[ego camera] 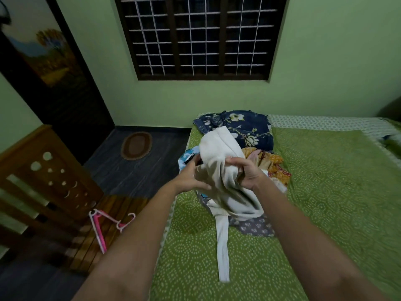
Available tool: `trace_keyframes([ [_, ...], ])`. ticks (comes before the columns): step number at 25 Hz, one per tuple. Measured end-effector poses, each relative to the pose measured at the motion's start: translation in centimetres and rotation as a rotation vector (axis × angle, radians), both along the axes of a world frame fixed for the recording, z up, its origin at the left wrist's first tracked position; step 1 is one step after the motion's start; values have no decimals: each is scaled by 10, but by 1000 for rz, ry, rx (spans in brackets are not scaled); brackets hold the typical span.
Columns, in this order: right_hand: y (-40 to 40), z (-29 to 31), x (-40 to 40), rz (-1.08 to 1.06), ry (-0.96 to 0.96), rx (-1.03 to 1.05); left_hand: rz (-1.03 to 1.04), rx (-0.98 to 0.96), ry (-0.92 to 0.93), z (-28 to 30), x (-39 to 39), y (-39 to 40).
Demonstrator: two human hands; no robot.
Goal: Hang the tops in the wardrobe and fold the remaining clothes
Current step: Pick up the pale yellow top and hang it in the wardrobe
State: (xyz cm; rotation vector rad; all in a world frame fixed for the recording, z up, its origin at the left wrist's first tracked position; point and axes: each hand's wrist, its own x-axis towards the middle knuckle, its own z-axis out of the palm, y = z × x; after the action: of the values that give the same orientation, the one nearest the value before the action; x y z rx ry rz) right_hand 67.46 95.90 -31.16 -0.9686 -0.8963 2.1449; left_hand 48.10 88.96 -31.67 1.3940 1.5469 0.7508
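A cream-white garment (219, 153) is lifted above the green patterned bed (325, 192). My left hand (191, 177) grips its left side and my right hand (245, 172) grips its right side, fingers curled into the cloth. A long white strip of it (223, 246) trails down onto the bed. Under and behind it lies a heap: a navy floral piece (245, 127), an orange printed piece (273, 164), a grey printed piece (253, 227) and a light blue piece (186, 155). Pink and white hangers (104, 224) lie on the wooden bench to the left.
A dark wardrobe door (50, 68) with a painted panel stands at the far left. A wooden bench (43, 183) with a carved backrest sits beside the bed. An oval brown mat (136, 145) lies on the dark floor. A barred window (199, 35) fills the green wall.
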Motion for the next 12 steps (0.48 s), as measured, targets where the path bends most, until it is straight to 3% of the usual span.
trace_keyframes([
  [2,-27,18,10,81,-7,29,24,108,10,2,12,-14],
  [4,-48,29,28,152,6,79,20,92,41,2,13,-25],
  [7,-68,34,56,-54,35,171,-163,-82,270,2,19,-41],
  [9,-67,22,75,-300,-2,134,-164,-13,391,2,28,-51],
  [10,-69,16,87,-368,-50,119,-111,48,337,7,31,-57],
  [12,-69,2,108,-262,-317,184,-8,177,186,14,31,-61],
])
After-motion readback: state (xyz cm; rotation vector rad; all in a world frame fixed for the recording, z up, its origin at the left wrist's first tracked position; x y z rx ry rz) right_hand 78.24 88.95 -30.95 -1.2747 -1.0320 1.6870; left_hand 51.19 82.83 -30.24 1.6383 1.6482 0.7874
